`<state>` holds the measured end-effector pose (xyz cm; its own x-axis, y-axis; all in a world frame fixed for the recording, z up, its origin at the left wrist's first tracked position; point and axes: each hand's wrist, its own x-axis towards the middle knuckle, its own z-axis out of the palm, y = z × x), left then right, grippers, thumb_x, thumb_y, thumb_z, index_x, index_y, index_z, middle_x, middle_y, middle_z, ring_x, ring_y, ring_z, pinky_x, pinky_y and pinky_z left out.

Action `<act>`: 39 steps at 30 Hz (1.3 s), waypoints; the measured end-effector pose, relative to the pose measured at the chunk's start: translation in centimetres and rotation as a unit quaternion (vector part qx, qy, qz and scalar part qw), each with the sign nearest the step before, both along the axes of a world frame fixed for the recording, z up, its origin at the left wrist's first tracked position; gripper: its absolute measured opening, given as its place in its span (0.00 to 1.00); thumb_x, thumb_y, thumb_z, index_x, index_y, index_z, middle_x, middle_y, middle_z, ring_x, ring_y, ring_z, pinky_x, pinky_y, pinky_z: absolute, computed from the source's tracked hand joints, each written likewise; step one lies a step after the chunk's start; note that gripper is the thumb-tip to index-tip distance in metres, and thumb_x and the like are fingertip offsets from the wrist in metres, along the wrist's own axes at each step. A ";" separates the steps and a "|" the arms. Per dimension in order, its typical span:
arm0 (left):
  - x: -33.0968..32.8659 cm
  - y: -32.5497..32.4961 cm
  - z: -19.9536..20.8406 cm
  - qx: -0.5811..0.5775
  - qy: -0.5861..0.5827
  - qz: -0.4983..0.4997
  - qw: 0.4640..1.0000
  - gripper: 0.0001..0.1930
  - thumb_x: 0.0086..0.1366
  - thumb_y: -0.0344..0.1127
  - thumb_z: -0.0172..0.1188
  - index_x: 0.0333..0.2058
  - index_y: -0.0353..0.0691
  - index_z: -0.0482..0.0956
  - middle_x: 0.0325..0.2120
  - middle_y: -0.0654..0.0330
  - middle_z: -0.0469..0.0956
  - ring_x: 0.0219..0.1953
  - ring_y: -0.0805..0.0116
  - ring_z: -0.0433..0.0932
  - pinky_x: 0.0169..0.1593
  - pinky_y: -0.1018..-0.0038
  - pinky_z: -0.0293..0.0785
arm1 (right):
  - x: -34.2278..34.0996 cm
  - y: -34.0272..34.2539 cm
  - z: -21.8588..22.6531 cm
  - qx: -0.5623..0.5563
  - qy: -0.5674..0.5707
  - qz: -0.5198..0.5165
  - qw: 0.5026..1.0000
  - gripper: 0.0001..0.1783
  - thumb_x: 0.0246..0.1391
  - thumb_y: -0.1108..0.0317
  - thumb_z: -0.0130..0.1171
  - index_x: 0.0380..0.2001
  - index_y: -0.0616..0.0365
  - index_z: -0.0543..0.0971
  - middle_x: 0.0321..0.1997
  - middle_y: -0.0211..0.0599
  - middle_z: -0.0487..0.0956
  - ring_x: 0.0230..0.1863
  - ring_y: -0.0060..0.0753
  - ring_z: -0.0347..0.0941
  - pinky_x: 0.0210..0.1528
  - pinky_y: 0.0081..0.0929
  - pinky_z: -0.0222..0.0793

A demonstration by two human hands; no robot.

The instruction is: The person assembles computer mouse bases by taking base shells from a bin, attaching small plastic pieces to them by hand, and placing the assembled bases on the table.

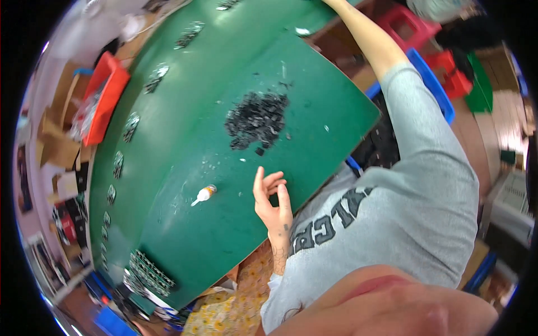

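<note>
Left hand point(271, 197) half-curled, right hand cut off

A smooth green tabletop point(193, 117) with a soft sheen — black pieces point(258, 120), plastic-looking, in a rough heap; a smooth white plastic bottle point(205, 194); a glossy red plastic bin point(111, 103); matt brown cardboard point(60, 147) — a matt grey cloth shirt point(426, 140)
</note>
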<state>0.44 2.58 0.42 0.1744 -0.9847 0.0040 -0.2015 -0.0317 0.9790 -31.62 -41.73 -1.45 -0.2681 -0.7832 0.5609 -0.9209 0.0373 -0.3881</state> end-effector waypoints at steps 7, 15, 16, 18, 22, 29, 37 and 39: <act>-0.6 0.0 -0.2 -0.018 -0.030 -0.033 0.999 0.25 0.59 0.25 0.48 0.56 0.32 0.57 0.37 0.53 0.74 0.34 0.70 0.73 0.41 0.77 0.68 | -9.8 16.5 -0.8 -0.059 -0.353 0.084 0.930 0.18 0.46 0.54 0.57 0.30 0.60 0.79 0.29 0.42 0.79 0.34 0.35 0.75 0.38 0.27 0.68; -0.4 0.3 -0.8 -0.054 -0.091 -0.060 0.993 0.24 0.59 0.26 0.50 0.55 0.34 0.60 0.36 0.55 0.75 0.33 0.71 0.73 0.39 0.77 0.68 | -9.8 37.5 -18.6 0.219 -0.207 -0.078 0.950 0.21 0.40 0.53 0.64 0.29 0.61 0.80 0.30 0.42 0.80 0.34 0.36 0.77 0.41 0.28 0.70; -0.3 0.4 -0.8 -0.053 -0.092 -0.058 0.993 0.24 0.59 0.26 0.50 0.55 0.34 0.60 0.36 0.55 0.75 0.33 0.71 0.73 0.39 0.77 0.68 | -9.6 37.6 -20.1 0.277 -0.194 -0.057 0.939 0.23 0.42 0.51 0.62 0.35 0.59 0.79 0.35 0.45 0.78 0.40 0.39 0.74 0.43 0.30 0.68; -0.5 0.5 -1.2 -0.062 -0.108 -0.054 0.991 0.24 0.59 0.26 0.50 0.55 0.34 0.60 0.36 0.55 0.75 0.34 0.70 0.73 0.39 0.76 0.68 | -6.1 37.2 -20.1 0.367 -0.030 -0.148 0.918 0.27 0.41 0.47 0.61 0.39 0.57 0.77 0.41 0.46 0.75 0.46 0.49 0.69 0.47 0.39 0.66; -0.2 0.9 -1.7 -0.079 -0.112 -0.050 0.989 0.24 0.59 0.25 0.51 0.55 0.34 0.60 0.35 0.55 0.75 0.35 0.70 0.74 0.41 0.76 0.68 | -5.1 35.0 -19.6 0.382 -0.097 -0.196 0.898 0.24 0.36 0.56 0.64 0.39 0.52 0.74 0.41 0.44 0.75 0.47 0.50 0.66 0.48 0.44 0.63; 0.1 1.8 -1.6 -0.126 -0.139 -0.035 0.982 0.18 0.55 0.22 0.52 0.47 0.34 0.69 0.29 0.57 0.77 0.30 0.69 0.76 0.39 0.75 0.71 | -9.7 37.0 -14.4 0.263 -0.436 -0.077 0.857 0.19 0.42 0.72 0.61 0.41 0.62 0.72 0.32 0.38 0.78 0.26 0.27 0.76 0.21 0.20 0.70; -3.3 2.2 -0.2 -0.032 0.114 -0.220 0.968 0.29 0.52 0.25 0.59 0.54 0.36 0.63 0.41 0.54 0.73 0.36 0.69 0.75 0.38 0.75 0.74 | -0.2 41.0 3.0 0.062 -0.630 0.174 0.755 0.17 0.47 0.76 0.57 0.42 0.63 0.70 0.39 0.39 0.76 0.33 0.33 0.76 0.27 0.18 0.74; -5.0 2.1 0.3 0.003 0.216 -0.190 0.958 0.31 0.51 0.27 0.61 0.55 0.36 0.60 0.41 0.55 0.72 0.39 0.68 0.74 0.42 0.74 0.72 | 5.7 41.9 2.6 0.159 -0.626 0.241 0.724 0.20 0.45 0.75 0.59 0.43 0.64 0.69 0.39 0.39 0.75 0.33 0.30 0.75 0.28 0.19 0.73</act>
